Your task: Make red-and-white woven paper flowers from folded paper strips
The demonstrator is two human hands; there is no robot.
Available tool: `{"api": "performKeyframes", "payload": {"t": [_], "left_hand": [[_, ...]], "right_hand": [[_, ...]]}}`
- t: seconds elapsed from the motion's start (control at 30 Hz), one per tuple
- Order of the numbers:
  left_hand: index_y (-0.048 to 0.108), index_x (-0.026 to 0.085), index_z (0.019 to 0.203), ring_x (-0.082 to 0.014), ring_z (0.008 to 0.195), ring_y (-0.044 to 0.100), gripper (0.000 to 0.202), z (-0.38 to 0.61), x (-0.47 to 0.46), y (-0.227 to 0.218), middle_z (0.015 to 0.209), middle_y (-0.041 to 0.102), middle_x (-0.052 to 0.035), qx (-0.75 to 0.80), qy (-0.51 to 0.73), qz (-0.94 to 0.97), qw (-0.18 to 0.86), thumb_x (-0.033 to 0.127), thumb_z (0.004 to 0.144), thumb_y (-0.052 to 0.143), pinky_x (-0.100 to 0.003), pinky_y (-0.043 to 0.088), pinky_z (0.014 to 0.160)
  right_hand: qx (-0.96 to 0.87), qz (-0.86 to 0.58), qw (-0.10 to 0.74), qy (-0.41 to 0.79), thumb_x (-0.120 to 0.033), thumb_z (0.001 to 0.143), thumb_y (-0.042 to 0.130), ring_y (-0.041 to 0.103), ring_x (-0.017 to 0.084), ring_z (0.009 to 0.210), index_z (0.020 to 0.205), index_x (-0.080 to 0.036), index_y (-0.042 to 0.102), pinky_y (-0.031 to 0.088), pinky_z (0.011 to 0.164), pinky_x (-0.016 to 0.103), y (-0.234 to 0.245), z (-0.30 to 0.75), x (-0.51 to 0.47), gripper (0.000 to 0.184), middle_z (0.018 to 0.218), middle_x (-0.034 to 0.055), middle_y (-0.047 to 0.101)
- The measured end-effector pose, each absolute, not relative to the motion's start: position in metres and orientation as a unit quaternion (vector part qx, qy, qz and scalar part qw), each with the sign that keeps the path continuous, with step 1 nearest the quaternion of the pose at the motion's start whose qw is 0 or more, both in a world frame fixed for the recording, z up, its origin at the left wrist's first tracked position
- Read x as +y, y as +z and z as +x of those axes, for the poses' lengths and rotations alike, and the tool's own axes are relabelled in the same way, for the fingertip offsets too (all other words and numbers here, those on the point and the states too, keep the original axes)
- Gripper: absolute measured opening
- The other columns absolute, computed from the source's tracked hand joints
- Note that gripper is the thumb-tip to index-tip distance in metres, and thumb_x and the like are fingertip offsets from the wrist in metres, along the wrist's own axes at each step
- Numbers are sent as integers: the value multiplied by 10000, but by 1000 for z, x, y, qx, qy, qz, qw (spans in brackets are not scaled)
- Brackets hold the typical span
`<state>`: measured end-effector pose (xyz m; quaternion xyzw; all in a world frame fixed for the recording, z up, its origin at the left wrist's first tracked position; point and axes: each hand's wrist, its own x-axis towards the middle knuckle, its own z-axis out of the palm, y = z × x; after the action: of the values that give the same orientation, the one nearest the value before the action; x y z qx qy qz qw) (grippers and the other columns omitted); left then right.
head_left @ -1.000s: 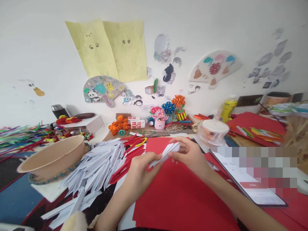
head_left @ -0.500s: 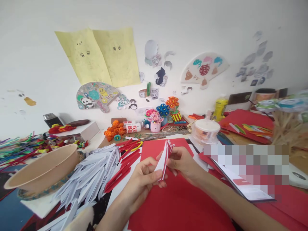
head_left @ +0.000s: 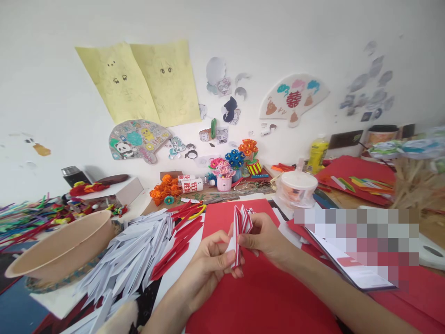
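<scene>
Folded red-and-white paper [head_left: 239,227] stands nearly upright between the person's two hands, over a large red sheet [head_left: 264,299] on the table, its layers fanning apart at the top. Its lower end is pinched between the thumb and fingers of the left hand [head_left: 212,257], which is curled almost closed; the right hand [head_left: 262,234], also closed down to a pinch, grips its right side higher up. Left of the sheet lie red folded strips [head_left: 179,250], then a heap of white folded pieces [head_left: 128,253] and a beige bowl [head_left: 62,246]. To the right is a partly pixelated screen device [head_left: 358,266]. Farther back stand a white-lidded tub [head_left: 299,183], pink flowers in a pot [head_left: 224,183] and a yellow bottle [head_left: 317,155]. Yellow drawings [head_left: 165,93] and a white fan [head_left: 295,97] hang on the wall behind.
</scene>
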<state>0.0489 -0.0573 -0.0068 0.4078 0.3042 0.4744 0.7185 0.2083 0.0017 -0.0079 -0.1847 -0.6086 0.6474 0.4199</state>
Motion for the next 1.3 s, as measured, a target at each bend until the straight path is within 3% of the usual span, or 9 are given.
{"api": "performKeyframes", "payload": {"t": [0.27,0.37,0.53,0.67,0.8,0.93,1.1,1.3], "left_hand": [[529,153,741,-109,587,609,292,45,-54,-3,742,677,-32,348,468,478,656,301,705,778,-212,464,573],[551,155,718,-146,646,631,253,35,-49,1,714,681,-30,414,486,563,524,332,752,728,-228,472,587],[627,187,798,-162,707,640,56,31,-50,1,756,694,-19,519,442,702,205,209,838,595,-265,502,713],[611,227,991,-171,819,661,183,43,-58,-10,926,695,-56,487,399,772,87,154,895,475,-246,503,726],[612,206,1008,-183,787,659,204,52,-62,-21,890,678,-83,461,383,801,10,127,907,453,-245,498,688],[618,212,1049,-205,874,667,242,54,-65,-22,966,690,-97,449,381,808,-15,99,902,462,-265,503,757],[588,210,993,-188,947,654,189,56,-67,-18,1102,666,-104,433,413,800,28,89,898,480,-246,504,785],[547,209,845,-168,850,665,131,56,-67,-16,1028,691,-83,441,434,781,80,93,887,500,-226,507,670]], "right_hand": [[-599,-177,396,673,-499,683,772,514,100,471,749,-137,660,355,437,221,-6,207,0,385,575,11,621],[-575,-188,395,691,-495,735,736,568,120,560,812,-136,651,438,541,250,-8,203,-1,377,653,20,640],[-530,-224,393,717,-467,762,728,617,159,801,982,-169,641,482,780,316,-16,196,-6,380,896,45,667],[-465,-253,408,744,-508,759,713,557,210,1093,1051,-198,660,388,988,354,-18,192,-13,428,1080,62,656],[-427,-210,393,787,-556,794,648,584,227,1058,966,-187,713,387,973,357,-14,191,-16,412,1008,68,692],[-419,-155,384,808,-534,838,596,607,235,1028,831,-182,726,398,950,369,-9,194,-17,375,975,77,710],[-427,-121,378,812,-441,907,531,584,233,1068,753,-181,711,378,968,373,-7,196,-18,352,1025,76,701],[-488,-133,368,780,-484,937,466,571,225,1073,910,-181,724,384,954,353,-8,197,-19,399,1079,86,677]]}}
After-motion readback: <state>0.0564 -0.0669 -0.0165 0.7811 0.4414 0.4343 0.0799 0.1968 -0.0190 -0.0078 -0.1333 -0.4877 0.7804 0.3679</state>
